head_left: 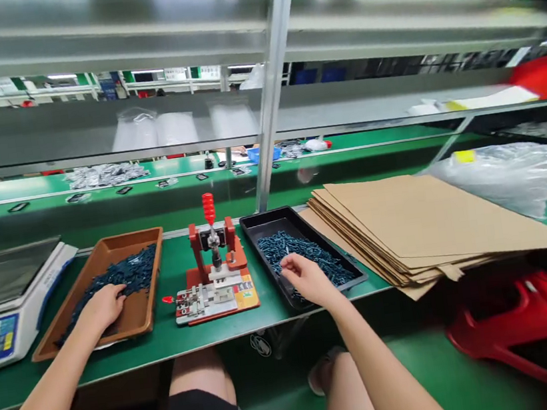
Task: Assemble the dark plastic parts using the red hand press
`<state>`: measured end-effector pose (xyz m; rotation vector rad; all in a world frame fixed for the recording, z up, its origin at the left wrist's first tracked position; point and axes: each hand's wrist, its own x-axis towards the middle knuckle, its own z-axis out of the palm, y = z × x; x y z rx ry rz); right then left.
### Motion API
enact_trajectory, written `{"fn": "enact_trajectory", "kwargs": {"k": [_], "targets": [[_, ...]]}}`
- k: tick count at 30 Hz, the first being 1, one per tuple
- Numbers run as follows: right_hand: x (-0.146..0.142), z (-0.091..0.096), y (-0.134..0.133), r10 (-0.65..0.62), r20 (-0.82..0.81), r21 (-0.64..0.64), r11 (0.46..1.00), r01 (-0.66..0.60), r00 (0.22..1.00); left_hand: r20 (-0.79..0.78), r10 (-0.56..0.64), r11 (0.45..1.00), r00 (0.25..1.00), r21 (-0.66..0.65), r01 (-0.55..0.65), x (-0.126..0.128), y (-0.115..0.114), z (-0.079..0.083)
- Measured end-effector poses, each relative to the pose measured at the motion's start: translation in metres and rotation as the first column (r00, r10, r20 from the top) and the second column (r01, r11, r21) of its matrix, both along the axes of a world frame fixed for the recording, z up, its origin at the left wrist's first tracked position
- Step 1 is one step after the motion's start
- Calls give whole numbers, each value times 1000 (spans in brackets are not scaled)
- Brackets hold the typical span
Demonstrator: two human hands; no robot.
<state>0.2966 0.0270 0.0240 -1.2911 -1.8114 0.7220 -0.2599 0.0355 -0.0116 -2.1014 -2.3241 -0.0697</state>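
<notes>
My left hand (100,307) rests at the near end of a brown plastic tray (137,317), with its fingers touching a heap of small dark blue parts (129,274). My right hand (308,280) sits over a black tray (306,219), its fingers curled just above a similar heap of dark blue parts (305,254). Whether that hand pinches a piece is hidden. Between the trays stands a red hand press (216,266) with a red grip on top and a metal jig on its base.
A digital scale (10,313) stands at the far left of the green bench. A stack of flat brown cardboard sheets (422,226) lies to the right, with a clear plastic bag (506,177) behind it. Shelving runs overhead, and a red stool (521,327) stands below right.
</notes>
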Motion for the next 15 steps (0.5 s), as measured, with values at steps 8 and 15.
{"fn": "enact_trajectory", "kwargs": {"k": [8, 15], "targets": [[-85, -37, -41, 110, -287, 157, 985, -66, 952, -34, -28, 999, 999, 18, 29, 6, -8, 8], [-113, -90, -33, -54, -217, 195, 976, 97, 975, -48, 29, 1000, 998, 11, -28, 18, -13, 21]]}}
